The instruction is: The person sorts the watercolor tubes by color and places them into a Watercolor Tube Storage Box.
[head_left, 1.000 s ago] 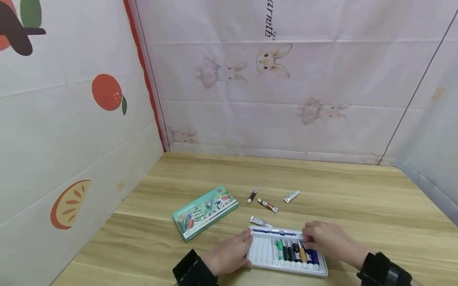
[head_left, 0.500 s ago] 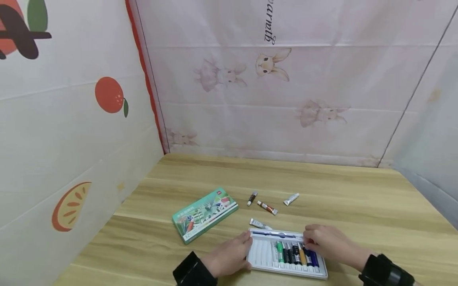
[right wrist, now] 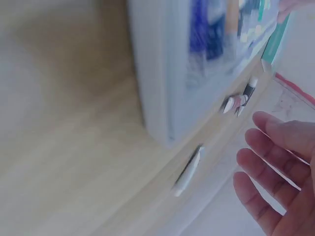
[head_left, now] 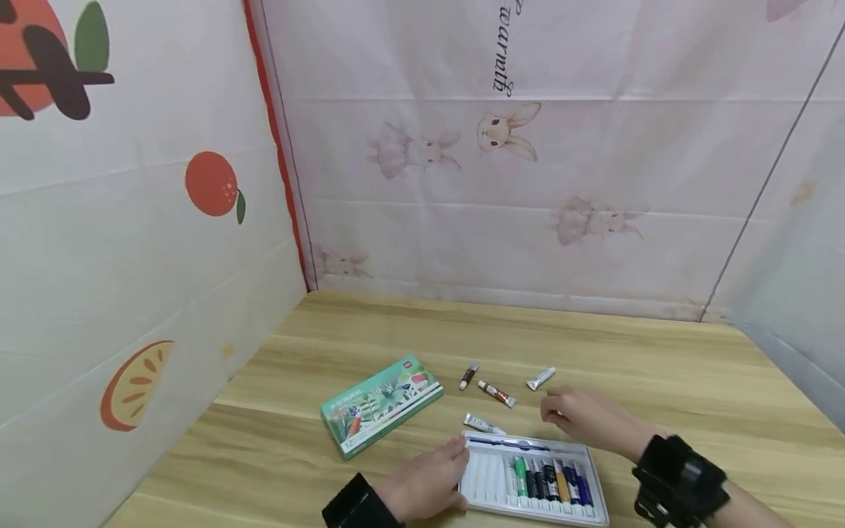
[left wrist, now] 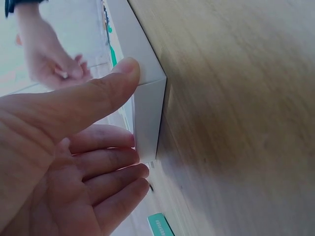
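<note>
A white tray point(head_left: 485, 477) of paint tubes point(head_left: 551, 480) lies at the front of the table, green, black, ochre and blue ones in its right part and bare slots on the left. My left hand point(head_left: 425, 480) touches its left edge; in the left wrist view the thumb rests at the corner of the tray point(left wrist: 147, 118), fingers nearly straight. Just beyond the tray's far right side, my right hand point(head_left: 594, 422) is over the table, holding nothing; its fingers are loosely bent in the right wrist view. Nearest it lies a loose white tube point(head_left: 541, 378).
A green paint box point(head_left: 383, 405) lies left of the tray. Behind the tray are a dark tube point(head_left: 469, 376), a red-brown tube point(head_left: 496, 394) and another white tube point(head_left: 484, 424). A brush point(head_left: 508, 444) lies in the tray's far slot. Printed cloth hangs around the table.
My right hand has left the tubes at the tray's right side and moved away from me, past the far edge. The left hand stays at the tray. The head view has shifted slightly.
</note>
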### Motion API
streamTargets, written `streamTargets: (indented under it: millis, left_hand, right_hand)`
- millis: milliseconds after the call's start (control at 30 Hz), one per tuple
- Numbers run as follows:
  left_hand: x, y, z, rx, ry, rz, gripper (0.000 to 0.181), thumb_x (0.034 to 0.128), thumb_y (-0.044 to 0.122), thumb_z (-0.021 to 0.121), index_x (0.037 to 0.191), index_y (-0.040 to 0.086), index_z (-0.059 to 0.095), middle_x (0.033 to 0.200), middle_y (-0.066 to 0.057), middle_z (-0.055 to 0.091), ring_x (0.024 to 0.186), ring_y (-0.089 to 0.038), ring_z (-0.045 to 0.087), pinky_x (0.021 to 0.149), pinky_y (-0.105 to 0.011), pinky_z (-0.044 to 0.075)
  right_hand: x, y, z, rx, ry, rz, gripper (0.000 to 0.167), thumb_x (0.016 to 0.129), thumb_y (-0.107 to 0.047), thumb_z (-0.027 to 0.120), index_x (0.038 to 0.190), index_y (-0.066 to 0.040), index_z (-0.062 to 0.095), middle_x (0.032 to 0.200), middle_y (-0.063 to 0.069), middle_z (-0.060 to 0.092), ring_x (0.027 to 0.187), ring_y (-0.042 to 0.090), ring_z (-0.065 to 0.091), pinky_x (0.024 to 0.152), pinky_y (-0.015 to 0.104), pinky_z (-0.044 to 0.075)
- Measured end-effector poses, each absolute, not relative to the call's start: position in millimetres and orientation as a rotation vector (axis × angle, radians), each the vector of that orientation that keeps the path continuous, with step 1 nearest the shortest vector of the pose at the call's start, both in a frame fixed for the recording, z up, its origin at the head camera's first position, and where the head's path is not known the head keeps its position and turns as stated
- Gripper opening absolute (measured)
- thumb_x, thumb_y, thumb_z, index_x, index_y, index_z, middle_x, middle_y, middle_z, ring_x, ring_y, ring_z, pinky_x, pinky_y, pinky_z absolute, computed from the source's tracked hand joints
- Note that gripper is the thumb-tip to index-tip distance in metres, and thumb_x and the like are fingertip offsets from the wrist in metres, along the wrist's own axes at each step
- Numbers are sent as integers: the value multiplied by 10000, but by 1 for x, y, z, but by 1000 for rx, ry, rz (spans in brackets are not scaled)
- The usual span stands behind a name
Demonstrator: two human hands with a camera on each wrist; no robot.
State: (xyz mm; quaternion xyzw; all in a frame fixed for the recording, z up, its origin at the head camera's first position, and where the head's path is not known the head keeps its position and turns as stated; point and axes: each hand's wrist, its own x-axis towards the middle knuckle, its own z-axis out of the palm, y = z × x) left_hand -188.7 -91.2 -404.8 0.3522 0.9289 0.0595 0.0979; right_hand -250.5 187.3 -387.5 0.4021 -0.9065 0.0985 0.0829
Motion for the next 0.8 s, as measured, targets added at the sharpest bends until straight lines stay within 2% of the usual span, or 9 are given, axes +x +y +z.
streamTargets:
  millis: [200,300,433,533,667,800]
  left_hand:
    - [-191,-91,-405,1015,2723,179,598,842,338,641,1316,17,470,1398,-107,389,1272,-156,350,984,-244,348]
    - [-191,-91,-404,979,2711,191,600,837,328,648,1321,23,467,1396,-100,394,1277,-148,342,989,-241,341]
    - [-191,-92,-404,973,2700,206,600,836,324,651,1322,25,466,1389,-105,402,1278,-143,338,985,-241,346]
    - [-192,-92,-405,998,2693,208,603,833,330,647,1321,25,466,1385,-115,405,1277,-147,339,978,-238,353]
    - [-192,-91,-406,1012,2678,226,605,830,332,645,1318,22,466,1380,-124,408,1275,-151,344,972,-235,359]
    - [-193,-93,-404,1017,2679,238,609,832,323,646,1321,12,460,1386,-130,400,1279,-156,338,973,-236,359]
  right_hand:
    - [-291,189,-389,1166,-2664,136,207,710,71,701,830,-90,651,794,7,567,658,147,574,539,265,489]
    - [-310,194,-391,1151,-2672,88,264,677,122,677,848,-72,631,804,40,556,621,146,547,508,270,474]
    - [-329,200,-397,1114,-2730,75,297,692,160,627,906,-45,619,856,82,575,581,109,467,496,259,445]
    - [-336,201,-400,1066,-2790,101,293,722,163,615,930,-44,618,898,98,605,630,151,520,557,303,477]
    - [-334,197,-403,1064,-2800,107,259,725,144,639,889,-54,611,838,73,616,706,209,583,619,359,498]
    - [-330,193,-406,1040,-2807,114,228,752,122,631,884,-60,596,760,39,586,626,145,512,573,322,465]
